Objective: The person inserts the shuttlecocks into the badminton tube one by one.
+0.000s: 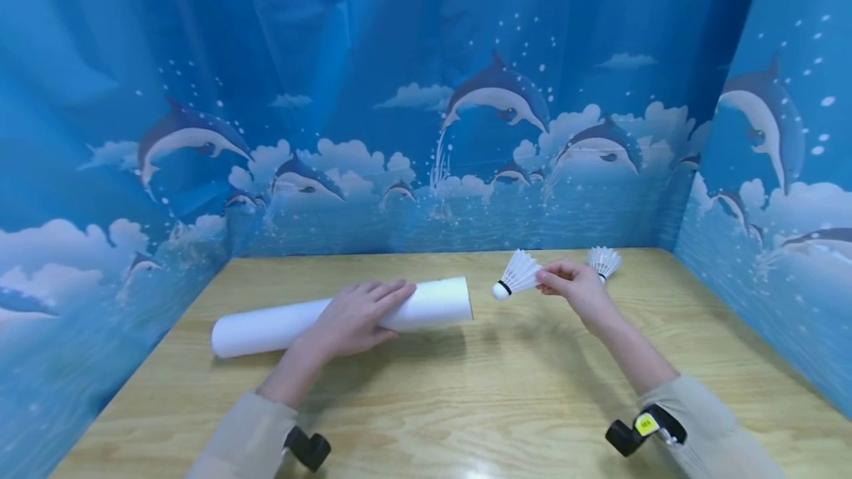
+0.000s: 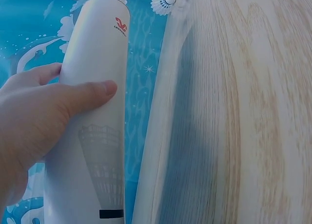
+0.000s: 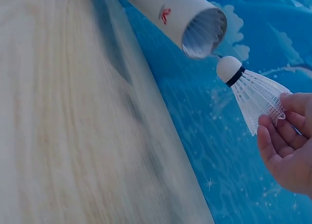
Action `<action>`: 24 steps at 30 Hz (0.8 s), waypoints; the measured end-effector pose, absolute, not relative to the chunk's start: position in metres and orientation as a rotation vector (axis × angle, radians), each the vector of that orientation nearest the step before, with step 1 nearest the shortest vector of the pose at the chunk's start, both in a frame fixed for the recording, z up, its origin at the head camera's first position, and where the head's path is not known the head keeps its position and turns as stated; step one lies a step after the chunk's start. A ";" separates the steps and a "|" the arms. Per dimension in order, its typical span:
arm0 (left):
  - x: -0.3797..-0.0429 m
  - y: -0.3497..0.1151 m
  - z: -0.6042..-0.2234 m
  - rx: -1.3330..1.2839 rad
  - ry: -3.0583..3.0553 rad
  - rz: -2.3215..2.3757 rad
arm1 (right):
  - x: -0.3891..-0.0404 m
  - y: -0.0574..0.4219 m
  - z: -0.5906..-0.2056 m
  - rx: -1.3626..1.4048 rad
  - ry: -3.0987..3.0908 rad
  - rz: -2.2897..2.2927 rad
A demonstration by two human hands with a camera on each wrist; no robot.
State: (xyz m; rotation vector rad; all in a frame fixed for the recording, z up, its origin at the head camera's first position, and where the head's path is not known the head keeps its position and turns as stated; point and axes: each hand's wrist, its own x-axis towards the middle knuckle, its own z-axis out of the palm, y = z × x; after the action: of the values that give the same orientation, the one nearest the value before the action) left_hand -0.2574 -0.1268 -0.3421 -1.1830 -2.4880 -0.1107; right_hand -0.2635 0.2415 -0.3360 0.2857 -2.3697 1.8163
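Note:
My left hand (image 1: 359, 320) grips a white shuttlecock tube (image 1: 279, 326) around its right half, thumb across the near side in the left wrist view. The tube is tilted slightly, its right end higher than its left. In the right wrist view that end is open, and a ring of feather tips (image 3: 218, 31) shows inside it. My right hand (image 1: 577, 290) pinches a white shuttlecock (image 1: 519, 274) by its skirt edge. The cork of this shuttlecock points left and down, a short way right of the tube's mouth.
Another shuttlecock (image 1: 604, 260) sits at the back right of the wooden table (image 1: 466, 405), partly hidden behind my right hand. A blue dolphin-print curtain (image 1: 399, 94) closes off the back and both sides.

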 end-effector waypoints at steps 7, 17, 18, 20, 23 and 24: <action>-0.257 -0.125 -0.341 -1.189 -2.488 -0.107 | -0.253 0.220 -0.337 0.341 -2.350 1.849; -0.256 -0.123 -0.341 -1.186 -2.486 -0.127 | -0.245 0.193 -0.345 0.489 -2.415 1.821; -0.256 -0.123 -0.341 -1.186 -2.486 -0.128 | -0.245 0.192 -0.346 0.498 -2.427 1.804; -0.256 -0.123 -0.341 -1.188 -2.484 -0.130 | -0.243 0.189 -0.346 0.522 -2.449 1.756; -0.256 -0.123 -0.341 -1.188 -2.484 -0.129 | -0.242 0.184 -0.346 0.536 -2.481 1.694; -0.256 -0.123 -0.341 -1.187 -2.484 -0.128 | -0.242 0.183 -0.346 0.537 -2.490 1.675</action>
State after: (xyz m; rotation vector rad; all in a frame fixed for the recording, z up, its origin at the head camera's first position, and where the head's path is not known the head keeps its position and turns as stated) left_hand -0.2557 -0.1228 -0.3410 -1.1872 -2.4841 -0.1278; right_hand -0.2425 0.1833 -0.3458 0.5369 -2.4903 1.6754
